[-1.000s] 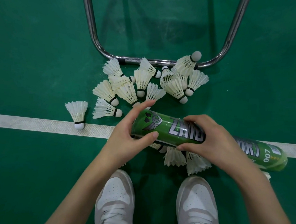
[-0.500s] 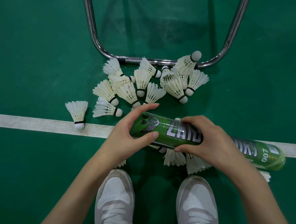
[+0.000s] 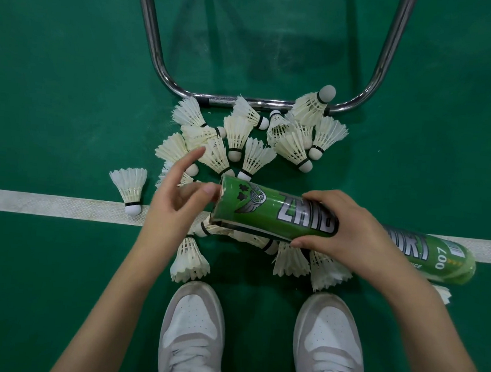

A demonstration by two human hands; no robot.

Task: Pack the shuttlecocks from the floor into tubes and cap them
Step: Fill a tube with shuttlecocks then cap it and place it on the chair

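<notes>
Two hands (image 3: 176, 207) at tube (image 3: 271, 213) mouth (left loose)

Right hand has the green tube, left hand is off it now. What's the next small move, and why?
Probably reach the left hand forward and pinch one shuttlecock from the pile. The right hand grips the green tube across the white line, its left end faces the free hand, and that hand's fingers are spread and holding nothing, with loose shuttlecocks just beyond them.
</notes>
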